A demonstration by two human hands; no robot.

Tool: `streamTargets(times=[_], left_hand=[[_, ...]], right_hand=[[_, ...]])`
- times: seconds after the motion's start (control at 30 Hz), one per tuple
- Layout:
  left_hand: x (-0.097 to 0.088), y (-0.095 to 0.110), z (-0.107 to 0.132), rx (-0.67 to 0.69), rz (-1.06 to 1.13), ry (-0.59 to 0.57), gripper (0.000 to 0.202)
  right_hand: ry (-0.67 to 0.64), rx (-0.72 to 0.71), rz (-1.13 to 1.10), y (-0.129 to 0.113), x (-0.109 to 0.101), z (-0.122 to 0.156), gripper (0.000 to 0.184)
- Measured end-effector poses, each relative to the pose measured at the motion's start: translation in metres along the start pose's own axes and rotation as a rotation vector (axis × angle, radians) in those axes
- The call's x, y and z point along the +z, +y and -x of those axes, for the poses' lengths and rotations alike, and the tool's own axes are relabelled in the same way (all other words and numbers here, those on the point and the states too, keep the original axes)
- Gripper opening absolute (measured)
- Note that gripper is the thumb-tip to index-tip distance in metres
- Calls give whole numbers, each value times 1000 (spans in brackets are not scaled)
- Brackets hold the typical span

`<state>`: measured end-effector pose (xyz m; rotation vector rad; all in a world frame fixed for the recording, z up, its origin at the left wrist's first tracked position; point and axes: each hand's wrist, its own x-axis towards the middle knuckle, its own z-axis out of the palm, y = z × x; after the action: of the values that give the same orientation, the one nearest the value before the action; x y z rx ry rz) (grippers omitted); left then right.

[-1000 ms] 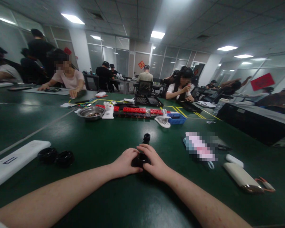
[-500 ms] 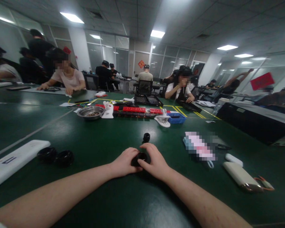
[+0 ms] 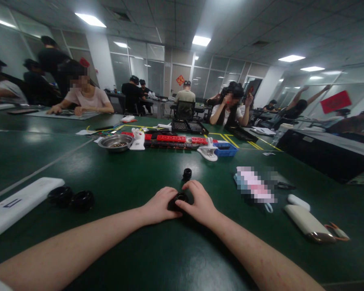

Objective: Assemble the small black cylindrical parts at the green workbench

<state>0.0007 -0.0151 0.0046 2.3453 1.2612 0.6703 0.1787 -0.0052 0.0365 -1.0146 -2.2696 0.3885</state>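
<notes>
Both hands meet at the centre of the smooth dark-green surface (image 3: 133, 169). Left hand (image 3: 159, 206) and right hand (image 3: 200, 202), fingers curled in narrow, clasp a small black round part (image 3: 178, 199) between them; it is glossy, ring-shaped and low over the surface. Just beyond stands a small black cylinder (image 3: 187, 173), upright. Far left, two black rings (image 3: 71, 198) sit side by side near a flat white bar (image 3: 18, 206).

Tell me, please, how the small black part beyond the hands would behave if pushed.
The small black part looks like hard plastic, so probably stiff and light. Standing upright on the green table, it would likely slide; tipped, its round shape might roll. The left hand and right hand hold a similar black piece.
</notes>
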Motion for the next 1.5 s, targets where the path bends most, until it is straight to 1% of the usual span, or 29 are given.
streamTargets(times=[0.07, 0.1, 0.17, 0.27, 0.33, 0.4, 0.5, 0.6, 0.67, 0.73, 0.8, 0.87, 0.97, 1.03, 1.1, 1.17, 1.2, 1.27, 1.33, 1.4, 1.47, 1.5], left_hand=[[0, 0, 0, -3, 6, -6, 41], [0, 0, 0, -5, 6, -7, 42], [0, 0, 0, -4, 5, -11, 44], [-1, 0, 0, -5, 6, -8, 46], [-1, 1, 0, -8, 7, -10, 44], [-1, 2, 0, -6, 4, -6, 39], [-1, 1, 0, 2, 6, -2, 37], [-1, 1, 0, 1, 10, -9, 41], [-1, 1, 0, 4, 3, -16, 41], [0, 1, 0, 11, -4, -17, 39], [-1, 2, 0, 20, -7, -12, 40], [-1, 4, 0, 19, -5, -3, 43], [-2, 7, 0, -9, 5, 14, 43], [-2, 7, -1, -31, 15, 22, 38], [-1, 5, -1, -37, 23, 35, 34], [1, 2, -1, -30, 30, 45, 33], [2, 1, -1, -25, 32, 48, 32], [2, -1, -1, -14, 30, 46, 32], [1, 0, -1, -5, 23, 39, 31], [0, 2, -1, 6, 17, 33, 30], [-1, 4, 0, 13, 20, 35, 29], [-1, 4, 0, 15, 22, 35, 30]], right_hand=[[-2, 26, 14, 0, 0, -1, 23], [-11, 17, 1, 0, 0, -1, 21], [-49, -45, -69, 1, 0, -1, 18], [-88, -134, -167, 1, 0, 0, 32], [-59, -101, -154, 1, 0, 0, 32], [-22, -28, -93, 0, 0, 0, 28], [-5, 44, -14, -1, 0, -1, 26], [-54, 17, -79, 1, 0, -2, 15], [-107, -39, -164, 3, 2, -2, 27], [-147, -80, -200, 5, 3, -1, 39], [-149, -79, -181, 4, 5, 1, 45], [-120, -47, -145, 2, 5, 2, 47], [-52, 38, -64, 0, 5, 1, 44], [-47, 62, -11, -1, 4, 0, 38], [-70, 45, -3, 0, 4, -1, 29], [-104, -1, -61, 1, 4, 0, 24], [-116, -21, -104, 2, 4, 0, 29], [-133, -39, -180, 3, 4, 1, 46], [-119, -9, -204, 3, 3, 1, 54], [-89, 40, -161, 3, 3, 0, 49], [-63, 58, -101, 3, 2, -1, 34], [-68, 39, -91, 3, 2, -1, 26]])
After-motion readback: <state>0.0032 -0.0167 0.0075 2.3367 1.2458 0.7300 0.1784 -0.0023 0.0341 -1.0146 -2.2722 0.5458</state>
